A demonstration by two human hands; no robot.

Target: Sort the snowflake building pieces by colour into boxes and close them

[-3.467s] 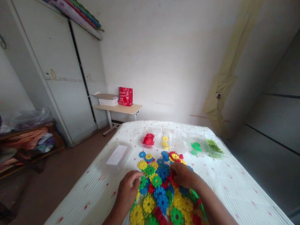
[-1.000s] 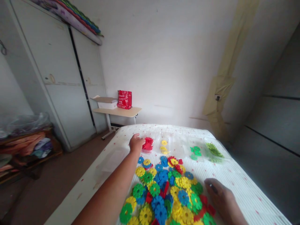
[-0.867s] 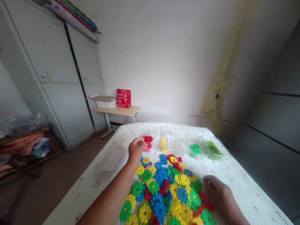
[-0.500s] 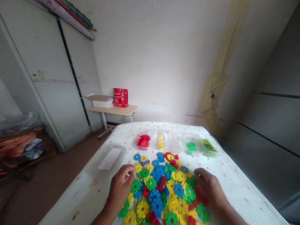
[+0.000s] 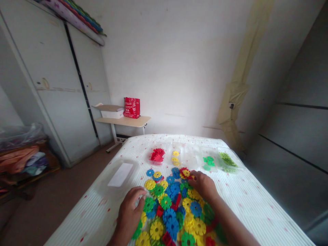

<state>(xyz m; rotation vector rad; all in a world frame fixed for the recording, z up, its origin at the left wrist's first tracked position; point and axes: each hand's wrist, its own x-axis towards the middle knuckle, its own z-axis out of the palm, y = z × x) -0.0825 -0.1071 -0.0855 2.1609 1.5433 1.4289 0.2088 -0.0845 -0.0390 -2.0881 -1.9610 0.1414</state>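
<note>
A wide pile of flat, notched plastic discs (image 5: 172, 226) in blue, yellow, green and red covers the near middle of the table, with small red pieces (image 5: 167, 238) among them. My left hand (image 5: 131, 208) is at the pile's left edge, thumb and curled fingers apart with a gap between them, beside a green disc (image 5: 148, 204). At the far right of the pile is my right hand (image 5: 205, 186), fingers curled down at some red pieces beside a yellow disc (image 5: 185, 173). Its fingertips are partly hidden, so what they pinch is unclear.
Along the far side stand clear containers: one with red pieces (image 5: 157, 155), one with yellow discs (image 5: 175, 159), one with green discs (image 5: 209, 160), one with light green pieces (image 5: 227, 160). A clear tray with a white card (image 5: 120, 175) lies left.
My right hand has moved from the pile's right edge, forward and left to the red pieces at the far side. My left hand has shifted slightly down and stays by the left edge.
</note>
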